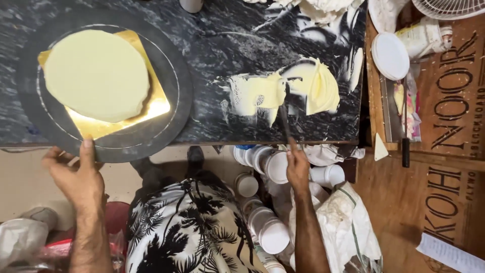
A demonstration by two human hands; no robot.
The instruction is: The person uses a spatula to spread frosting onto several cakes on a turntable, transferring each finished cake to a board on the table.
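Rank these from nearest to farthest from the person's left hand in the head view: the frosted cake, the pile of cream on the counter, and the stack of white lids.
Measured from the left hand at the turntable's edge:
1. The frosted cake, just above the hand, on the gold board.
2. The pile of cream, mid-counter, off to the right.
3. The stack of white lids, far right, on the wooden board.

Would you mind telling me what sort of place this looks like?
Probably a small bakery or cake-decorating workspace: a cream-coated cake sits on a dark turntable, pale cream is spread on the black marble counter, with white tubs stored below.
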